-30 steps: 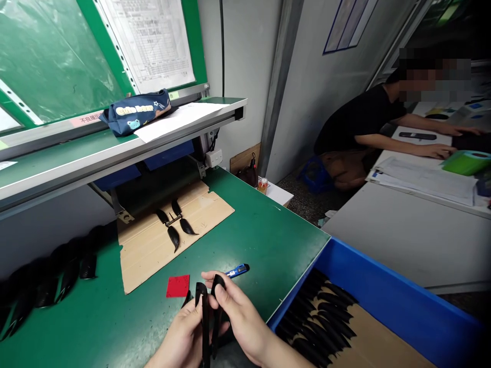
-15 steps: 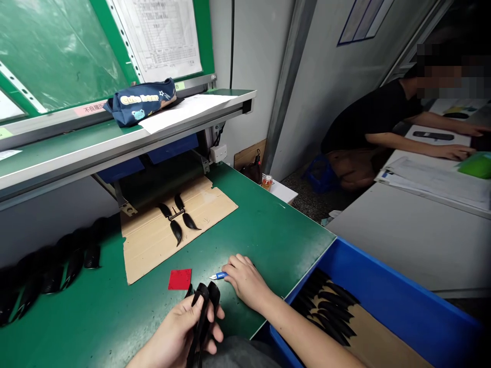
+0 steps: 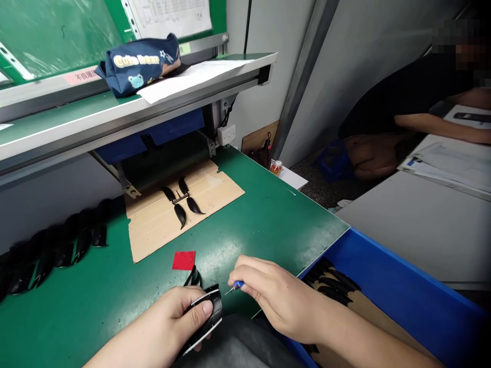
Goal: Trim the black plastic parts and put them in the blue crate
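Observation:
My left hand [image 3: 174, 317] grips a long black plastic part [image 3: 209, 317] near the table's front edge, thumb pressed on its side. My right hand [image 3: 274, 296] holds a small blue-handled knife [image 3: 235, 286], its thin blade pointing left toward the black part. A red square [image 3: 184, 260] lies on the green table [image 3: 268, 225] just beyond my hands, with another black piece [image 3: 193, 277] beside it. A group of black curved parts on a sprue [image 3: 179, 202] rests on a cardboard sheet [image 3: 215, 189] farther back.
A row of black parts [image 3: 49, 250] lines the left of the table. A blue bin [image 3: 387, 296] of black parts stands at the right. A navy pouch [image 3: 140, 61] and paper lie on the upper shelf. Another person [image 3: 418, 97] leans on the white desk at right.
My right hand let go of the black part, reached to the blue knife on the table, picked it up and brought it beside the part. My left hand turned the part sideways.

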A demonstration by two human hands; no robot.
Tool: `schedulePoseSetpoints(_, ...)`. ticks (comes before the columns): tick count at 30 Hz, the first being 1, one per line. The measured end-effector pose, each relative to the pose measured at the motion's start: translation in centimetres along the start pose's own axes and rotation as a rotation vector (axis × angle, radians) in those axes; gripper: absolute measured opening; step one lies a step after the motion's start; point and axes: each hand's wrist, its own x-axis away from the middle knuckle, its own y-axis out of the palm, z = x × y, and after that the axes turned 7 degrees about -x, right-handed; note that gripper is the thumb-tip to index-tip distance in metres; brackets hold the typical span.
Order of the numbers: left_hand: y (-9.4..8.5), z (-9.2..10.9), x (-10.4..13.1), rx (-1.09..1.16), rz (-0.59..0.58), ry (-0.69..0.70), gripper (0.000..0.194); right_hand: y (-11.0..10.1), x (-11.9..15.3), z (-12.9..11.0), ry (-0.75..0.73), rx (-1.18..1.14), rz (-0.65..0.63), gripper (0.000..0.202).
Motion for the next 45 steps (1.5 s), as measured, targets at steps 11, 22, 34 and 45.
schedulePoseSetpoints(11, 0.6, 1.6, 0.1, 0.052, -0.157, -0.098, 0.055, 1.8, 0.0, 0.0, -0.086, 0.58, 0.101, 0.051)
schedulePoseSetpoints(22, 0.6, 2.3, 0.1, -0.176, -0.117, -0.183, 0.057, 1.7, -0.7, -0.1, -0.097, 0.761, 0.018, 0.04)
schedulePoseSetpoints(34, 1.1, 2.5, -0.9, -0.34, -0.07, -0.1, 0.049, 2.0, -1.1, 0.8, -0.052, 0.731, -0.145, 0.035)
schedulePoseSetpoints(45, 1.4, 1.5, -1.9, -0.247, -0.031, -0.016, 0.047, 3.1, -1.1, 4.6, 0.031, -0.281, -0.164, 0.045)
